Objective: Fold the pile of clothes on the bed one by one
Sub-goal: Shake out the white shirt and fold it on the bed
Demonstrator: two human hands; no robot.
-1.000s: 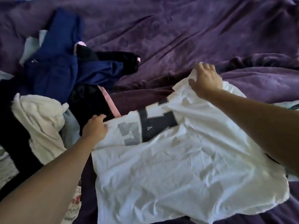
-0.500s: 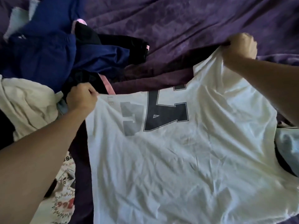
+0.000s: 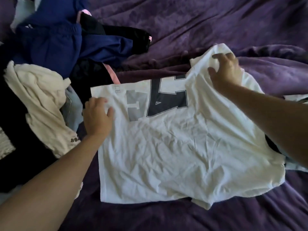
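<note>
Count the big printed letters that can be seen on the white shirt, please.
2. A dark letter sits mid-shirt; a grey letter lies beside it, nearer the left hand. A fold near the right hand may hide more.

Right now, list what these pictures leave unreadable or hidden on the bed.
- White shirt: head view, the full print; only two big letters and a faint "LE" show, the rest is folded under.
- Cream garment: hem digits too small to read fully.
- Clothes pile: its extent, cut off by the left edge.
- Item under the right forearm: hidden by the arm and shirt.
- Right hand: fingertips blurred, grip unclear.
</note>
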